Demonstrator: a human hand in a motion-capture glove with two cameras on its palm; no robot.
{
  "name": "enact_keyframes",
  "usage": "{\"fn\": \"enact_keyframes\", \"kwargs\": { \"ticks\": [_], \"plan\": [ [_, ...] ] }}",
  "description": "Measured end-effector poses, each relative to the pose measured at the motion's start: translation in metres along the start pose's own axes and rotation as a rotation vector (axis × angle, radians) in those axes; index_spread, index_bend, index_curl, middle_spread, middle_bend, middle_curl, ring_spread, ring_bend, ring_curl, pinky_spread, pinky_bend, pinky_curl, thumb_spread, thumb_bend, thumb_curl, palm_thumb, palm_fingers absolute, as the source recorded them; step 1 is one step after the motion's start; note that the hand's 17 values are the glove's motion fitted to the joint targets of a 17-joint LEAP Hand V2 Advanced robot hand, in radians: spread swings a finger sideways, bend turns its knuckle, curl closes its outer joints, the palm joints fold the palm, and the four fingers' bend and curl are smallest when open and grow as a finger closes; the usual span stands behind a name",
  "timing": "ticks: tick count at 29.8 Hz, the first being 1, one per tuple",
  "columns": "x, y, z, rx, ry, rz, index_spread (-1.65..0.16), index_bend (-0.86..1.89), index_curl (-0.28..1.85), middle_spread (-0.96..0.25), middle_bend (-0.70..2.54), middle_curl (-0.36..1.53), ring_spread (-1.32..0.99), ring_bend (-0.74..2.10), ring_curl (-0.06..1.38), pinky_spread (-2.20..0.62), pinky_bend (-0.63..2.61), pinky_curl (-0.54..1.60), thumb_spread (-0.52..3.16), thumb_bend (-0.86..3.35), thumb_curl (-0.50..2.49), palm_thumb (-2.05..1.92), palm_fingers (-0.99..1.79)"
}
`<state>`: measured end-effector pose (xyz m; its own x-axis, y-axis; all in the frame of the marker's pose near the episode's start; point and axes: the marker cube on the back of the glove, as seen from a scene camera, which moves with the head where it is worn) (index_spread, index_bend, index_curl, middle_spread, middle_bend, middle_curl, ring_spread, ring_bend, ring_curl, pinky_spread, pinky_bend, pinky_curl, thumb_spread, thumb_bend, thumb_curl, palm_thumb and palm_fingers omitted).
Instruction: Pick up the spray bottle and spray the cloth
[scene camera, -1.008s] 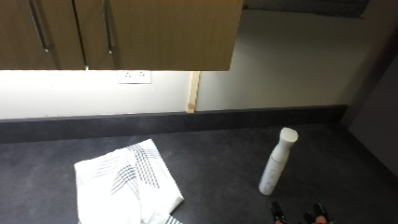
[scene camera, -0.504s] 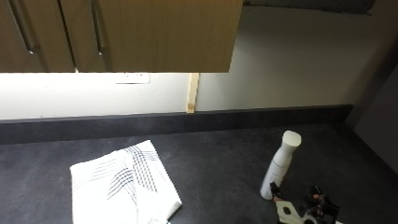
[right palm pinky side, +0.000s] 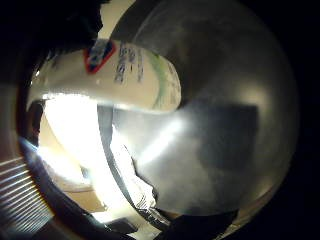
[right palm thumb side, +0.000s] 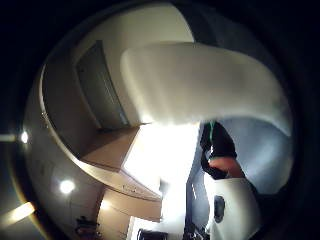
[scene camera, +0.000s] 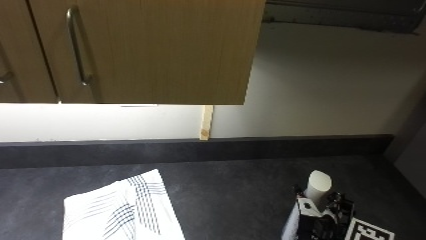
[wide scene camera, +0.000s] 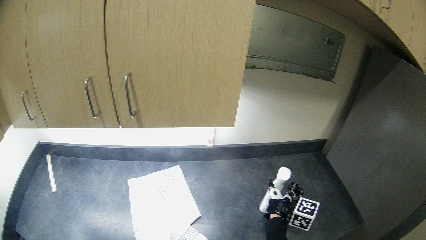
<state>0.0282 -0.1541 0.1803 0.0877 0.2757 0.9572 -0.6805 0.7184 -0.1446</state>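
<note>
A white spray bottle (scene camera: 318, 185) stands upright on the dark countertop (scene camera: 233, 195) at the right. My gloved right hand (scene camera: 321, 220) is against its lower body, with fingers curled round it on both sides. In the little finger side palm view the labelled bottle (right palm pinky side: 125, 75) runs close across the palm, and in the thumb side palm view the bottle (right palm thumb side: 200, 90) fills much of the picture. A white cloth with dark stripes (scene camera: 120, 212) lies flat on the counter to the left, well apart from the bottle. The wide view shows the bottle (wide scene camera: 278, 184), my hand (wide scene camera: 283, 207) and the cloth (wide scene camera: 163, 202).
Wooden wall cabinets (scene camera: 146, 50) with metal handles hang above the counter. A dark upstand (scene camera: 200, 147) runs along the back wall. A pale stick (wide scene camera: 50, 172) lies at the counter's far left. A dark panel (wide scene camera: 386, 150) closes off the right side.
My hand came up from the picture's lower edge and closed round the bottle's lower body. The outside camera also shifted; bottle and cloth stayed in place.
</note>
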Motion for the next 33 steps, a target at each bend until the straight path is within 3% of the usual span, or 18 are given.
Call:
{"fn": "enact_keyframes", "kwargs": {
  "ticks": [13, 22, 33],
  "plan": [
    [0.004, -0.008, -0.004, 0.038, -0.017, -0.057, -0.34, 0.14, 0.22, 0.07, 0.21, 0.36, 0.12, 0.45, 0.35, 0.12, 0.79, 0.35, 0.99, -0.01, 0.55, 0.91, 0.29],
    [-0.01, -0.008, 0.005, 0.028, -0.124, -0.075, -0.3, 0.26, 0.3, 0.02, 0.39, 0.42, 0.08, 0.46, 0.35, 0.13, 0.49, 0.26, 0.97, 0.03, 0.58, 1.05, 0.7],
    [-0.014, -0.011, -0.003, 0.027, -0.173, -0.083, -0.24, 0.29, 0.4, 0.0, 0.41, 0.46, 0.06, 0.41, 0.37, 0.15, 0.27, 0.23, 0.87, 0.01, 0.62, 1.14, 0.74]
  ]
}}
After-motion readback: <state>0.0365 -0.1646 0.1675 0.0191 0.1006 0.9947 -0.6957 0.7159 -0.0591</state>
